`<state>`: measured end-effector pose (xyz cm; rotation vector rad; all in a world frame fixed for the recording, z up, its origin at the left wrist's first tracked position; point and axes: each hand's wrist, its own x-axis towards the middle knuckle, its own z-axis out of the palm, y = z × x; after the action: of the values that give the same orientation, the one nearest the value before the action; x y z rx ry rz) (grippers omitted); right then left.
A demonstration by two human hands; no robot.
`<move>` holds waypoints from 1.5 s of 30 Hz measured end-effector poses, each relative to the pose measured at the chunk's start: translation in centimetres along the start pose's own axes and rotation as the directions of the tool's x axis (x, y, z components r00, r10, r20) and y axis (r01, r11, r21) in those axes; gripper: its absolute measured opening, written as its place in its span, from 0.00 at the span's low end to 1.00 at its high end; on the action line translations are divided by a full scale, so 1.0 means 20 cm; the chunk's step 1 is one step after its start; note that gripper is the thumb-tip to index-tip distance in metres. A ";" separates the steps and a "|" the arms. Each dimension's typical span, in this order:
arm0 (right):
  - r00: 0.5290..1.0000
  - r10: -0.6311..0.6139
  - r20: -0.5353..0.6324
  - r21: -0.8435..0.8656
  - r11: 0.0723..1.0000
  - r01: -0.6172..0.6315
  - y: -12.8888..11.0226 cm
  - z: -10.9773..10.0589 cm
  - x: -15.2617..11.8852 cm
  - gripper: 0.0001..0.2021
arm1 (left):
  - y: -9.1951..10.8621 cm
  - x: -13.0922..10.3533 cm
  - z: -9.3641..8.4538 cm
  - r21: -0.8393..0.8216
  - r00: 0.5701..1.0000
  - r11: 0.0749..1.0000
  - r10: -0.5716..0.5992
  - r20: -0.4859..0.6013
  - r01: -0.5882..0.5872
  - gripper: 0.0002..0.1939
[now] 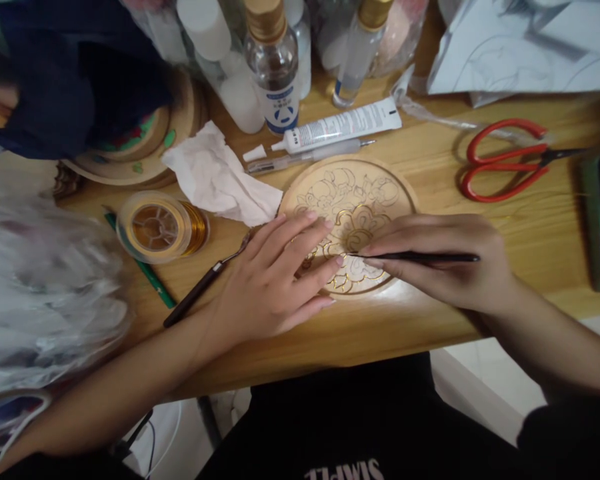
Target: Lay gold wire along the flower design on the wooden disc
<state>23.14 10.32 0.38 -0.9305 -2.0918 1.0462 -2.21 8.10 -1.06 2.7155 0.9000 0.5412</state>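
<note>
A round wooden plate [325, 172] with a raised rim lies on the table, its face carrying a line drawing of flowers. Bent gold wire [350, 283] follows part of the drawing, mostly in the middle and near side. My left hand [275, 273] rests with fingers spread over the plate's left side. In my right hand [440, 257] is a slim black tool, apparently tweezers [430, 257], pinched with the tip at the middle of the plate. The tip itself is hard to make out between the fingers.
Left of the plate are a crumpled tissue [225, 177], a spool of gold wire [160, 227], a green pencil [153, 283] and a dark-handled tool [195, 293]. Behind lie a glue tube [343, 125], a pen [310, 155] and bottles [275, 73]. Red-handled scissors [505, 163] sit at right.
</note>
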 end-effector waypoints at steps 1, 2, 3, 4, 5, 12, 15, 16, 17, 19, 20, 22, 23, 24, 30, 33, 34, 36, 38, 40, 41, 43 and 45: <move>1.000 -0.003 0.002 0.002 1.000 0.003 0.00 0.00 0.00 0.07 | 0.00 0.00 0.00 0.002 1.000 1.000 -0.004 -0.001 0.004 0.16; 1.000 -0.009 0.003 0.005 1.000 0.009 0.00 0.00 0.00 0.06 | 0.00 0.00 0.00 0.004 1.000 1.000 -0.003 -0.001 0.003 0.16; 1.000 -0.013 0.002 0.009 1.000 0.013 0.00 0.00 0.00 0.06 | 0.00 0.00 0.00 0.003 1.000 1.000 0.003 -0.001 -0.003 0.17; 1.000 -0.016 0.001 0.014 1.000 0.016 0.00 0.00 0.00 0.06 | 0.00 0.00 0.00 0.000 1.000 1.000 0.008 -0.001 -0.008 0.17; 1.000 -0.015 0.000 0.016 1.000 0.015 0.00 0.00 0.00 0.06 | 0.00 0.00 0.00 -0.003 1.000 1.000 0.013 -0.002 -0.013 0.17; 1.000 0.022 0.013 -0.006 1.000 -0.022 -0.01 0.00 0.00 0.05 | -0.01 0.00 0.01 -0.010 1.000 1.000 0.021 -0.017 -0.021 0.17; 1.000 0.015 0.012 -0.008 1.000 -0.014 -0.01 0.00 0.00 0.05 | 0.00 0.00 0.01 -0.006 1.000 1.000 0.019 -0.018 -0.019 0.17; 1.000 0.012 0.009 -0.009 1.000 -0.012 -0.01 0.00 0.00 0.05 | 0.00 0.00 0.01 -0.005 1.000 1.000 0.022 -0.018 -0.022 0.17; 1.000 0.009 0.008 -0.008 1.000 -0.009 0.00 0.01 0.00 0.05 | 0.00 0.00 0.01 -0.005 1.000 1.000 0.025 -0.019 -0.025 0.17; 1.000 0.009 0.008 -0.004 1.000 -0.009 0.00 0.01 0.00 0.06 | 0.00 0.00 0.01 -0.004 0.999 1.000 0.027 -0.021 -0.027 0.17; 1.000 0.008 0.006 -0.003 1.000 -0.008 0.00 0.01 0.00 0.06 | 0.00 0.00 0.01 -0.004 0.999 1.000 0.028 -0.024 -0.028 0.17; 1.000 0.013 0.005 -0.006 1.000 -0.013 0.00 0.01 0.00 0.06 | 0.00 0.00 0.02 -0.004 0.999 1.000 0.027 -0.032 -0.028 0.16; 1.000 0.012 0.004 -0.006 1.000 -0.012 0.00 0.01 0.00 0.06 | 0.00 0.00 0.02 -0.002 0.999 1.000 0.027 -0.035 -0.028 0.16; 1.000 0.009 0.003 -0.006 1.000 -0.009 0.00 0.01 0.00 0.06 | 0.00 0.00 0.02 0.001 0.999 1.000 0.027 -0.037 -0.027 0.16; 1.000 0.008 0.002 0.007 1.000 -0.008 0.00 0.01 0.00 0.06 | 0.00 0.00 0.02 0.011 0.999 1.000 0.025 -0.026 -0.024 0.17; 1.000 0.007 -0.003 0.003 1.000 -0.007 -0.01 0.01 0.00 0.06 | 0.00 0.00 0.01 0.013 0.999 1.000 0.026 -0.023 -0.025 0.17; 1.000 0.006 -0.003 0.002 1.000 -0.006 -0.01 0.01 0.00 0.07 | 0.00 0.00 0.01 0.013 0.999 1.000 0.028 -0.023 -0.028 0.17; 1.000 0.004 -0.001 0.005 1.000 -0.004 -0.01 0.01 0.00 0.07 | 0.00 0.00 0.01 0.010 0.999 0.999 0.031 -0.020 -0.031 0.17; 1.000 0.005 0.003 0.011 1.000 -0.005 -0.01 0.00 0.00 0.07 | 0.00 0.00 0.01 0.011 0.999 1.000 0.027 -0.017 -0.027 0.17; 1.000 0.005 0.003 0.013 1.000 -0.006 -0.01 0.00 0.00 0.07 | 0.00 0.00 0.02 0.012 1.000 1.000 0.018 -0.017 -0.018 0.18; 1.000 0.006 0.003 0.012 1.000 -0.006 0.00 0.00 0.00 0.07 | 0.00 0.00 0.02 0.014 1.000 1.000 0.015 -0.018 -0.015 0.18; 1.000 0.006 0.002 0.009 1.000 -0.006 0.00 0.00 0.00 0.07 | 0.00 -0.01 0.02 0.019 1.000 1.000 0.013 -0.023 -0.012 0.18; 1.000 0.006 0.003 0.009 1.000 -0.006 -0.01 0.01 0.00 0.07 | 0.00 -0.01 0.03 0.025 1.000 1.000 0.014 -0.026 -0.013 0.18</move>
<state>22.98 10.25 0.42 -0.9317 -2.0867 1.0599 -2.09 7.98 -1.58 2.7446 0.9017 0.5728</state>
